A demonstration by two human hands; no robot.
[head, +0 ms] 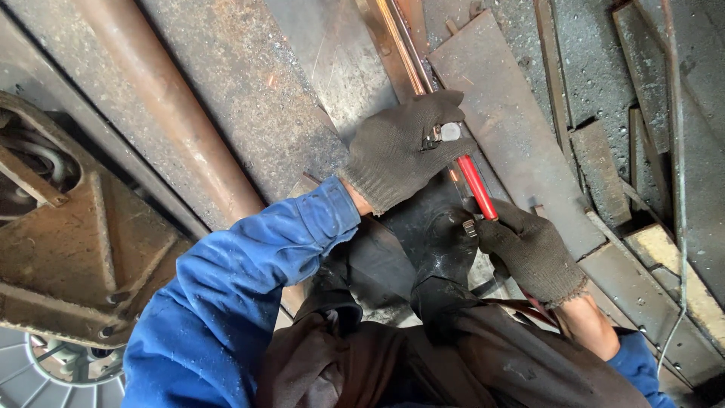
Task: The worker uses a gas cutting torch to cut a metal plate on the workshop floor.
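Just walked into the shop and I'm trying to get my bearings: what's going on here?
A person in a blue jacket and dark knit gloves is crouched over scrap steel plates on a gritty floor. The left hand presses down on the metal head end of a red-handled tool, and the right hand grips its handle lower down. The tool lies along the edge of a flat plate. A rusty pipe runs alongside on the left.

Your gloves [400, 147] are dark grey knit, your sleeve [242, 279] bright blue, the tool's handle [477, 187] red, the pipe [170, 106] rusty brown.
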